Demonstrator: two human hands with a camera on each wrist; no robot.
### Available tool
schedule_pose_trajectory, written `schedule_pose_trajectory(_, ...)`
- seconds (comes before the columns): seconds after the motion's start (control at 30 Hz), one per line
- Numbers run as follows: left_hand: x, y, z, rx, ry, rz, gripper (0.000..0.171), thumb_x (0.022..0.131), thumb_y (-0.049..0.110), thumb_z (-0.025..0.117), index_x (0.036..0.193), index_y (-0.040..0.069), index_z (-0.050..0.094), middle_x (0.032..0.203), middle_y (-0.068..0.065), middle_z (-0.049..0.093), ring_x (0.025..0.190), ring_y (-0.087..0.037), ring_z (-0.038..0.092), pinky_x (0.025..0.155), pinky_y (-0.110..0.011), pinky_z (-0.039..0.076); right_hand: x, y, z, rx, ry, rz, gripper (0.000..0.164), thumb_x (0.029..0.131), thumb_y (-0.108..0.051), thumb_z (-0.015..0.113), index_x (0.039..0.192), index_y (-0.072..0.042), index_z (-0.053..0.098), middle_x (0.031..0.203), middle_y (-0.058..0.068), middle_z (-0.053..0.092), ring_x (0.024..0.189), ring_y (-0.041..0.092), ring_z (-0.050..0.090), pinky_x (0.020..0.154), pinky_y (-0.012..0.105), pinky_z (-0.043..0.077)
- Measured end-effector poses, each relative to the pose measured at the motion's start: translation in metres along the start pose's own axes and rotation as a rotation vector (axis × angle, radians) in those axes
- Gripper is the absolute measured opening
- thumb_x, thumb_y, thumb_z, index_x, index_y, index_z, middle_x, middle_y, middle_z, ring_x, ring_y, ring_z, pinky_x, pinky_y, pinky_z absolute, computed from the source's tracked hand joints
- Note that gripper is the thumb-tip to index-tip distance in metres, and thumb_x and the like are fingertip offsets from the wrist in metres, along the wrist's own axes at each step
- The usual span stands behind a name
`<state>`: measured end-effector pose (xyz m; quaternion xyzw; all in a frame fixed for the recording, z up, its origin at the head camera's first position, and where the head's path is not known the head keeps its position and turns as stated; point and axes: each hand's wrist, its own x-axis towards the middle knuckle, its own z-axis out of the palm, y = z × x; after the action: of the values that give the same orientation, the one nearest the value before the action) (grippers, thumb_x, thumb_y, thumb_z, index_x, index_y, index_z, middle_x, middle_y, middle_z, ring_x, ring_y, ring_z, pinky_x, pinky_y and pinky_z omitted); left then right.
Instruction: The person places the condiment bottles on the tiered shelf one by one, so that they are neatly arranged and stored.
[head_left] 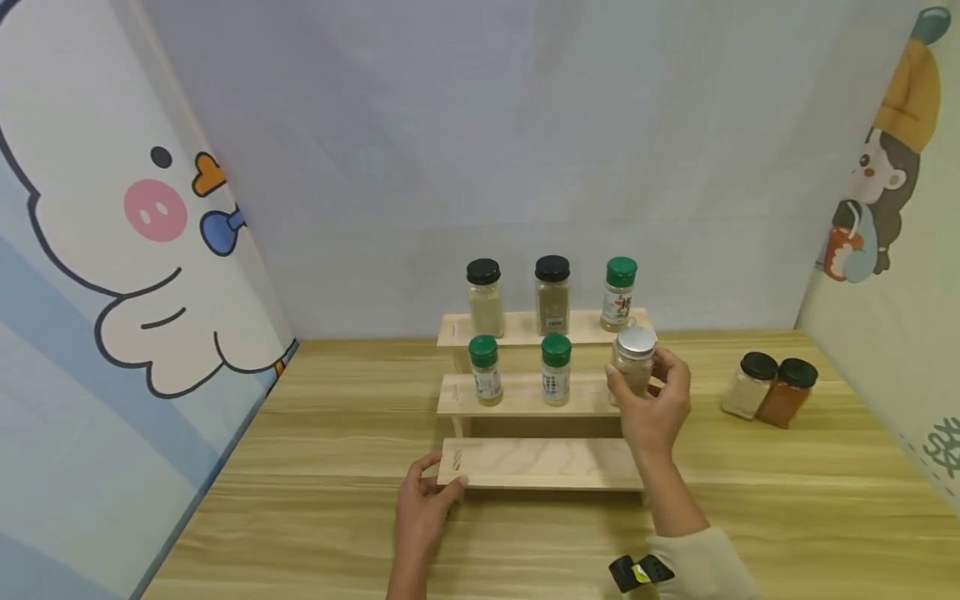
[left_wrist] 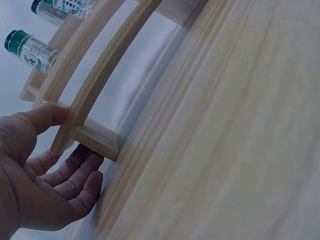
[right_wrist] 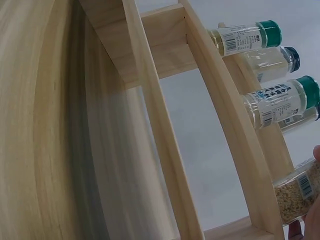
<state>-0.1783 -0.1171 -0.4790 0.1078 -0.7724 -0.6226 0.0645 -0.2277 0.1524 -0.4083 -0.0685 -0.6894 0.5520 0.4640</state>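
Note:
A three-tier wooden spice rack (head_left: 540,462) stands on the table. My left hand (head_left: 422,508) grips the left end of its lowest step, thumb on top and fingers below, as the left wrist view shows. In my right hand (head_left: 657,404) is a silver-lidded spice jar (head_left: 635,354), held between thumb and fingers at the right end of the middle step. Granular contents (right_wrist: 295,200) show through its wall in the right wrist view. Two green-capped spice bottles (head_left: 487,371) (head_left: 556,371) share that step. The top step bears two black-lidded jars (head_left: 486,300) (head_left: 552,298) and a green-capped bottle (head_left: 618,296).
To the right of the rack, a black-lidded jar of pale powder (head_left: 750,386) and a black-lidded jar of red powder (head_left: 787,393) stand side by side on the wooden table (head_left: 322,467). A pale curtain (head_left: 480,150) hangs behind, with printed panels at both sides.

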Motion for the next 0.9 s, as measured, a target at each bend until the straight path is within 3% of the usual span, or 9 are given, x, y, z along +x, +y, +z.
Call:
schedule_pose_trajectory(0.47,-0.0002,0.0004,0.0004,0.002,0.005,0.008,0.053,0.074,0.009,0.077,0.122,0.003,0.055,0.075,-0.009,0.061,0.063,-0.016,0.056,0.056,-0.029,0.042,-0.0035,0.0024,0.0081,-0.04,-0.026,-0.057,0.059,0.07,-0.009,0.082,0.117,0.006,0.05,0.111,0.018,0.054,0.094,0.021,0.052,0.07,0.03,0.041)
schedule_pose_trajectory(0.77,-0.0011,0.0002,-0.0001,0.009,0.0,0.012,0.054,0.075,0.011,0.077,0.123,0.003,0.054,0.076,-0.009,0.06,0.061,-0.015,0.053,0.054,-0.029,0.041,-0.0024,0.0015,0.0043,-0.025,-0.072,-0.059,0.058,0.072,-0.009,0.08,0.119,0.006,0.05,0.11,0.019,0.055,0.095,0.025,0.053,0.07,0.033,0.041)
schedule_pose_trajectory(0.9,-0.0016,0.0002,-0.0003,0.003,-0.002,0.013,0.054,0.074,0.011,0.077,0.123,0.003,0.054,0.075,-0.009,0.061,0.061,-0.015,0.054,0.054,-0.029,0.041,-0.0026,-0.0019,-0.0005,-0.034,-0.125,-0.02,0.061,0.073,-0.01,0.08,0.122,0.004,0.047,0.114,0.019,0.054,0.099,0.026,0.051,0.075,0.037,0.038)
